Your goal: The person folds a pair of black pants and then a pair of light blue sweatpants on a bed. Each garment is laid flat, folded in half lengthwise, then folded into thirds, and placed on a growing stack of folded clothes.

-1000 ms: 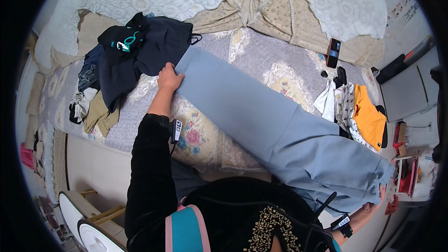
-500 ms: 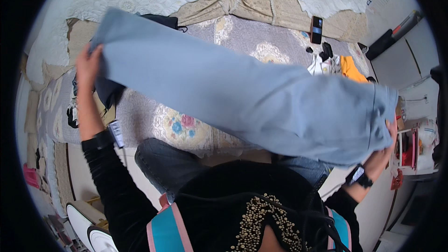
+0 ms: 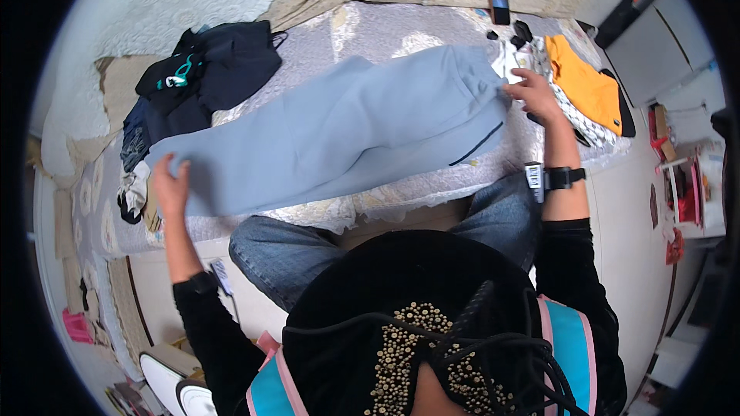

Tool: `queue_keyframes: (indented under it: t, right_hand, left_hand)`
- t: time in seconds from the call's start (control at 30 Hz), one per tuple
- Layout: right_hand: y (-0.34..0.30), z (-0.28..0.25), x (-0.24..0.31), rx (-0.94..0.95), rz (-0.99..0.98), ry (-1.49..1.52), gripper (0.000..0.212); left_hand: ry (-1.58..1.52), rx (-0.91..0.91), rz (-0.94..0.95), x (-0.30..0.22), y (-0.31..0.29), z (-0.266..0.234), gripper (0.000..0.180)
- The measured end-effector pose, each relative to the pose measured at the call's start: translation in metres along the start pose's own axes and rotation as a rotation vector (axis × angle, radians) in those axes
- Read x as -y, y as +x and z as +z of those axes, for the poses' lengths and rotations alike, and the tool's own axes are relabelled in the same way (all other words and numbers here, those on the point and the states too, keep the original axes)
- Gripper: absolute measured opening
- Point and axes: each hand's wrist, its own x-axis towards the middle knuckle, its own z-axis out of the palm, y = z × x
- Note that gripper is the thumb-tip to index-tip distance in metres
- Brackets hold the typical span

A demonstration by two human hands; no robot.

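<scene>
A pair of light blue trousers (image 3: 331,131) is stretched sideways over the near part of the bed, with the legs to the left and the gathered waistband to the right. My left hand (image 3: 171,185) grips the hem end, thumb on top of the cloth. At the waistband corner, my right hand (image 3: 536,98) pinches the edge between thumb and fingers. A dark line, like a pocket edge, shows on the near side of the trousers close to the waistband.
Dark clothes (image 3: 231,65) lie heaped at the bed's left, with a small white-and-black bundle (image 3: 134,189) nearer me. To the right are a folded yellow garment (image 3: 586,85) on patterned cloth and small black items (image 3: 523,31). A phone (image 3: 499,3) rests at the back.
The trousers have come down from mid-air onto the bed. My left hand has moved nearer me, and my right hand has moved away from me and to the left.
</scene>
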Motion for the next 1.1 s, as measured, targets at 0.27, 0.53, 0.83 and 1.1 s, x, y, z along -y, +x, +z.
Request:
queue_keyframes:
  t: [0.27, 0.53, 0.83, 1.1]
  right_hand:
    - [-0.023, 0.068, 0.017, -0.241, 0.161, 0.089, 0.089]
    - [-0.022, 0.056, 0.027, -0.355, 0.001, 0.208, 0.03]
    - [-0.083, 0.037, -0.026, -0.319, 0.004, 0.274, 0.023]
    - [-0.087, 0.031, -0.043, -0.106, 0.028, 0.69, 0.034]
  left_hand:
    - [-0.427, 0.399, 0.569, -0.265, -0.063, 0.059, 0.058]
    - [-0.287, 0.497, 0.531, -0.3, -0.047, 0.086, 0.03]
    - [-0.46, 0.582, 0.621, -0.291, -0.071, 0.055, 0.021]
    - [-0.401, 0.774, 0.617, -0.294, -0.078, 0.068, 0.021]
